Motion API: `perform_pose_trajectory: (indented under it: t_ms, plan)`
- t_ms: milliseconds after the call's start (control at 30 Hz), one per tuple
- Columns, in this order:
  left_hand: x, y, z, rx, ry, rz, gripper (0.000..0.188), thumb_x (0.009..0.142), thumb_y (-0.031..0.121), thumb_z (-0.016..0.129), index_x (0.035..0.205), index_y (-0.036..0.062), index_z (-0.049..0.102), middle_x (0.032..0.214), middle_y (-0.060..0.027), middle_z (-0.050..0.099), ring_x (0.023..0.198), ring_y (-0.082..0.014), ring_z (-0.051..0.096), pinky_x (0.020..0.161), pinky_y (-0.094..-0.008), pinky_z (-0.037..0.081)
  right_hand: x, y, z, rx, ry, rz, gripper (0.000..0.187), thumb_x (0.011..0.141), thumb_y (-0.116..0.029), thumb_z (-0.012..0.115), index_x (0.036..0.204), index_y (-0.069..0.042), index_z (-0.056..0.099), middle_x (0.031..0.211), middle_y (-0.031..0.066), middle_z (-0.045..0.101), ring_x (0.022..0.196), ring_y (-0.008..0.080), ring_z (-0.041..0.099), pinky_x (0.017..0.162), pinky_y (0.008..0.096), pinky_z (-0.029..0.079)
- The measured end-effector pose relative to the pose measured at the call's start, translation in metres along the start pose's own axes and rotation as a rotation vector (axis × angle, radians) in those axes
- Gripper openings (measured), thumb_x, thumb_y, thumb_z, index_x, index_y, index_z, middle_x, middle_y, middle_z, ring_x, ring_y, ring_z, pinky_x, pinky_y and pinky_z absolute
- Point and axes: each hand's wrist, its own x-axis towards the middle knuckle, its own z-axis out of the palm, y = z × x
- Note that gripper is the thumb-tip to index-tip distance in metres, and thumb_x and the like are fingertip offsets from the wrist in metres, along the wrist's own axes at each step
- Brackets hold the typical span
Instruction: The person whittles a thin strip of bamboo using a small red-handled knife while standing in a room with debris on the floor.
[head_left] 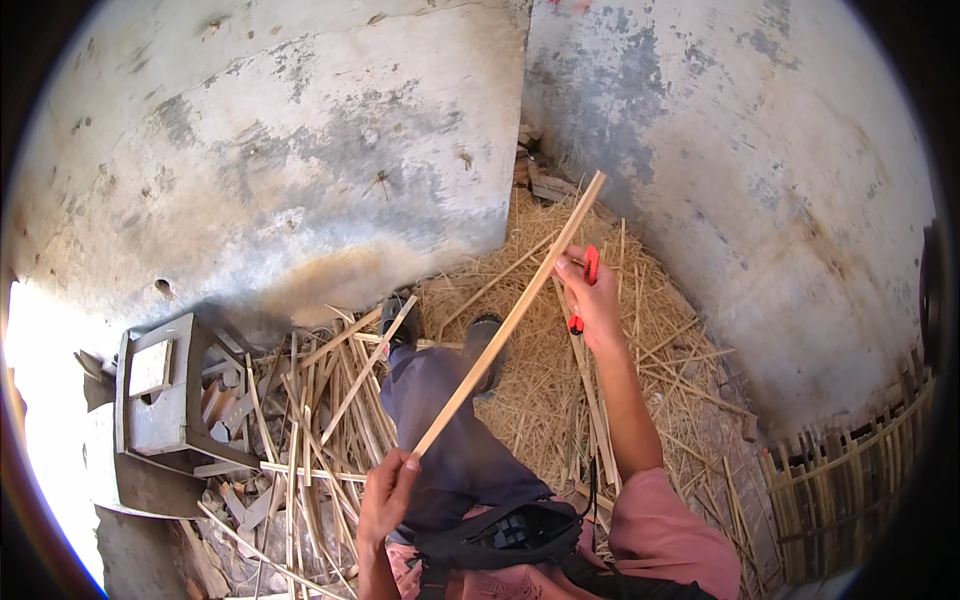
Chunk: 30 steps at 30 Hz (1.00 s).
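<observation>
A long, pale bamboo strip (505, 330) slants across my lap, its far end up and to the right. My left hand (388, 497) is closed on its near end, thumb lying along it. Farther up, my right hand (593, 303) pinches the strip between thumb and fingertips. A red utility knife (590, 267) with a dark end is also tucked in the right hand, beside the strip; I cannot make out its blade. Below the strip are my dark trousers (450, 420) and an open black waist bag (515, 535).
Split strips (310, 430) lie in a loose heap at left, beside a grey wooden box frame (160, 435) with rubble. Straw shavings (545, 400) cover the floor ahead and right. A slatted bamboo panel (850, 490) stands at lower right. Worn plaster walls (330, 150) meet in a corner ahead.
</observation>
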Motion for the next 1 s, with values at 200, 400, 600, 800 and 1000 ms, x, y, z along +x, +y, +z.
perform_pose_trajectory:
  t_ms: [200, 400, 600, 800, 1000]
  plan:
    - [-0.002, 0.002, -0.005, 0.129, -0.013, 0.027, 0.018, 0.108, 0.016, 0.061, 0.100, 0.0004, 0.064, 0.065, -0.0066, 0.054, 0.059, -0.0145, 0.051, 0.057, -0.0333, 0.041, -0.002, 0.007, -0.004, 0.029, 0.009, 0.003, 0.032, 0.104, -0.017, 0.071, 0.131, -0.001, 0.070, 0.092, 0.0091, 0.078, 0.046, -0.0008, 0.037, 0.042, 0.0204, 0.026]
    - [0.000, 0.009, -0.005, 0.178, 0.029, 0.137, 0.022, 0.113, 0.021, 0.055, 0.114, -0.0007, 0.060, 0.069, -0.0033, 0.058, 0.059, -0.0132, 0.054, 0.057, -0.0306, 0.044, -0.010, 0.002, -0.001, -0.034, 0.002, 0.004, 0.033, 0.104, -0.017, 0.069, 0.133, 0.000, 0.070, 0.094, 0.0088, 0.078, 0.046, -0.0008, 0.037, 0.042, 0.0200, 0.026]
    - [0.001, 0.004, -0.011, 0.113, -0.064, -0.008, 0.021, 0.114, 0.019, 0.049, 0.115, 0.0004, 0.058, 0.079, -0.0041, 0.059, 0.067, -0.0124, 0.056, 0.063, -0.0299, 0.046, -0.010, -0.005, -0.001, -0.063, -0.036, -0.001, 0.036, 0.104, -0.015, 0.068, 0.137, -0.002, 0.069, 0.093, 0.0086, 0.079, 0.047, -0.0004, 0.037, 0.043, 0.0208, 0.025]
    - [0.009, -0.008, -0.001, 0.014, 0.019, 0.002, 0.020, 0.115, 0.018, 0.046, 0.117, 0.0005, 0.055, 0.077, -0.0090, 0.059, 0.070, -0.0183, 0.057, 0.067, -0.0349, 0.048, -0.010, -0.010, 0.003, -0.108, 0.156, -0.185, 0.041, 0.104, -0.011, 0.063, 0.144, -0.003, 0.062, 0.090, 0.0014, 0.073, 0.055, -0.0004, 0.041, 0.047, 0.0199, 0.030]
    - [0.012, -0.004, 0.005, -0.087, -0.017, 0.009, 0.020, 0.116, 0.019, 0.044, 0.121, 0.0014, 0.052, 0.085, -0.0062, 0.058, 0.073, -0.0147, 0.053, 0.067, -0.0318, 0.046, -0.007, -0.011, -0.019, -0.355, 0.170, -0.745, 0.032, 0.104, -0.011, 0.061, 0.135, -0.007, 0.067, 0.078, -0.0032, 0.060, 0.062, 0.0033, 0.047, 0.053, 0.0217, 0.037]
